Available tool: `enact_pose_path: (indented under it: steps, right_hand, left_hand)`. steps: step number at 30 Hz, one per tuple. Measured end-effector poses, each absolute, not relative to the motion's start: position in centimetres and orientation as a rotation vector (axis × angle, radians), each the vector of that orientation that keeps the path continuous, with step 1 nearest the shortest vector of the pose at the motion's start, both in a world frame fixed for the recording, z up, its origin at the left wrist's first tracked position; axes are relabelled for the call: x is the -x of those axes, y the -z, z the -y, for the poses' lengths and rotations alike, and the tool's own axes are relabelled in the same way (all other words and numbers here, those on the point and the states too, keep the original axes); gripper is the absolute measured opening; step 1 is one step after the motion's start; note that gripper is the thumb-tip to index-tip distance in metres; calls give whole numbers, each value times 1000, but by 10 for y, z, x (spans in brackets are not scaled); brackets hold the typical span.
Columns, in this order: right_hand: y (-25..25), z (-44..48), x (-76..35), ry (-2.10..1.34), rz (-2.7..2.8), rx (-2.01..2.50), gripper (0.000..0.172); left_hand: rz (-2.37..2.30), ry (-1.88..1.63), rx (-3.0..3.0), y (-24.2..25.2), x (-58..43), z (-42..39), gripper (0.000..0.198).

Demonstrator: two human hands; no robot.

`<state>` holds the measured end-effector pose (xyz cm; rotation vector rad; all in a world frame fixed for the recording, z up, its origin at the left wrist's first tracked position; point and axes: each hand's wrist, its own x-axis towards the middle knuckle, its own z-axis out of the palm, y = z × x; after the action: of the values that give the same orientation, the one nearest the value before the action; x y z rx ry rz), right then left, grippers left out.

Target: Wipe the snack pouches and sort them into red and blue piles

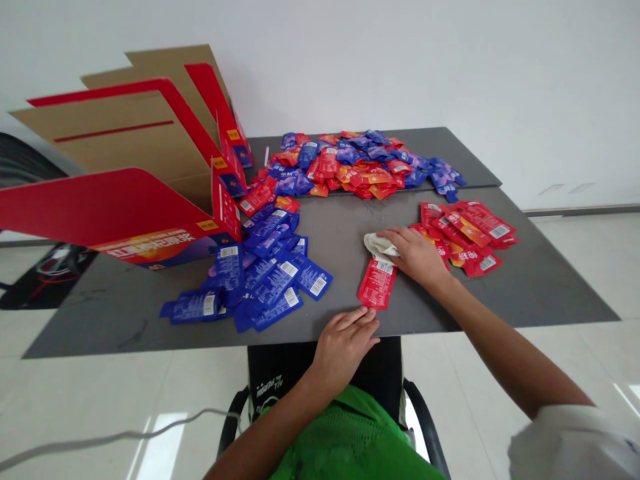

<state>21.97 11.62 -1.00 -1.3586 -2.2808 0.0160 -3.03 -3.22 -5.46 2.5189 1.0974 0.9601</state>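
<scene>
Red packet [377, 284]: I am pinning it with flat left fingers [361, 317], right fingers [395, 237] clenching white cloth [379, 248], wiping; steady pressure likely needed next.

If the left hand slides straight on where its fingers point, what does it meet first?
The lone red packet; the left hand already has its fingertips at the packet's near edge, seemingly touching.
</scene>
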Motion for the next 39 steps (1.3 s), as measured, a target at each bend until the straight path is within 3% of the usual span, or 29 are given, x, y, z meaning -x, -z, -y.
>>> enact_pose_path:
  steps: [4,7,12,21,28,31,36,39]
  right_hand:
    - [-10,-85,-213,56,2043,1330,45]
    - [-10,-40,-197,-87,2220,1195,53]
    - [18,-19,-188,-271,2424,1100,52]
    - [15,-109,-225,-37,2290,1410,40]
    - [-13,-50,-236,167,1689,1492,37]
    - [-6,-8,-234,132,1514,1546,34]
    - [30,38,-237,-75,1282,1673,39]
    - [51,48,-240,-156,1144,1705,43]
  left_hand:
    - [-1085,-971,-2514,53,30,32,24]
    - [-1101,-940,-2508,50,31,33,27]
    - [-1132,-863,-2510,48,32,34,24]
    - [-1105,-910,-2520,51,31,34,23]
    - [-1135,-798,-2477,19,23,17,21]
    - [-1297,-738,-2479,8,9,5,31]
    - [-1597,-612,-2518,12,-16,-7,75]
    - [-1686,-517,-2533,14,-28,-14,76]
